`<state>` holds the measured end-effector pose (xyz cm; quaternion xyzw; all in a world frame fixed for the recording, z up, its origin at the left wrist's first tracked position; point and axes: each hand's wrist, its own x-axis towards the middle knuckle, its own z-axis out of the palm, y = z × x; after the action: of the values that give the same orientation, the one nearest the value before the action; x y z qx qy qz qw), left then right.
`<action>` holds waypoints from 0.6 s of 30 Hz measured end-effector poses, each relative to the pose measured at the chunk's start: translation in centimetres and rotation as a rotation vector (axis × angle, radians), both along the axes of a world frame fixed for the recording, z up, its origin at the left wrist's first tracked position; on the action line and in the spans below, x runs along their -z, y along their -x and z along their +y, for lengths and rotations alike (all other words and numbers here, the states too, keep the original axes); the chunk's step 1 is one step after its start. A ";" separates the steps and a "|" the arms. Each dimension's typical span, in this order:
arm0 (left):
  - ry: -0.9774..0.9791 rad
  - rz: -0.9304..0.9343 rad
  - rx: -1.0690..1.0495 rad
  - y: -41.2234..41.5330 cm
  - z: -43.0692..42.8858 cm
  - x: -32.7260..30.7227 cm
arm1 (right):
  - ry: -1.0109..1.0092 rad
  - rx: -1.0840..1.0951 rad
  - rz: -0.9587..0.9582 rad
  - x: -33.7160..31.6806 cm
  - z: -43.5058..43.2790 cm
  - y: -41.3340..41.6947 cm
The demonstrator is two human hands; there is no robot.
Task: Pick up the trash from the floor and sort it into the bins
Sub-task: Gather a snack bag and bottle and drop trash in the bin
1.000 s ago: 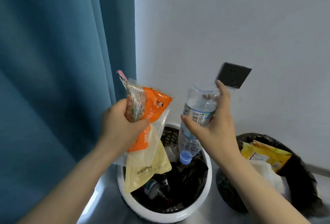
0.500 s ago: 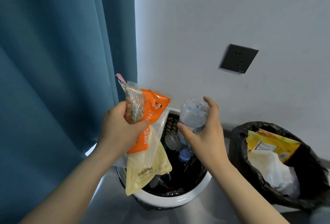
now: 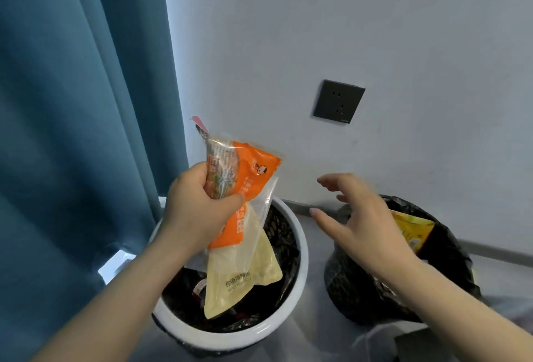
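Now, left hand [image 3: 196,211] grips two wrappers [image 3: 249,178] over white bin [image 3: 301,249] — right hand [image 3: 366,229] splayed, empty, by black bin [image 3: 353,289].

The snack wrappers [image 3: 243,246] are glossy, crinkly plastic film. The white bin [image 3: 230,339] has a smooth, shiny rim; the black bag [image 3: 352,289] beside it is thin, wrinkled plastic. The curtain [image 3: 72,102] is matt cloth, the wall [image 3: 403,30] smooth and matt.

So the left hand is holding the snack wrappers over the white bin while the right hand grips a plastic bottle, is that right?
Not quite: the head view shows the right hand holding nothing, its fingers spread open. The left hand does hold the snack wrappers over the white bin.
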<state>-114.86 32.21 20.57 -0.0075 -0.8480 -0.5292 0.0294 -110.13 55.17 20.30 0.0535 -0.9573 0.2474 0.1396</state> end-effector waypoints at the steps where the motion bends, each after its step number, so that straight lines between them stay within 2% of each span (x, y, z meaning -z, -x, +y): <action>1: -0.009 0.007 0.027 0.2 0.8 -0.2 | -0.058 -0.002 -0.020 -0.7 1.0 -0.4; 6: 0.000 0.030 0.150 1.1 5.0 -0.8 | -0.269 0.040 -0.155 -3.6 6.7 -3.6; 12: 0.066 0.029 0.254 1.4 11.3 -0.9 | -0.623 0.193 -0.492 -4.6 13.7 -5.6; 15: 0.081 0.006 0.327 1.4 14.8 -0.7 | -0.658 0.236 -0.574 -3.8 15.9 -5.2; 18: 0.080 -0.010 0.382 1.5 18.2 -0.3 | -0.561 0.285 -0.644 -3.1 17.5 -4.7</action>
<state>-116.41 50.39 20.92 -0.1666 -0.8518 -0.4909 -0.0761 -105.38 72.65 23.45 -0.1227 -0.9798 -0.0391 -0.1528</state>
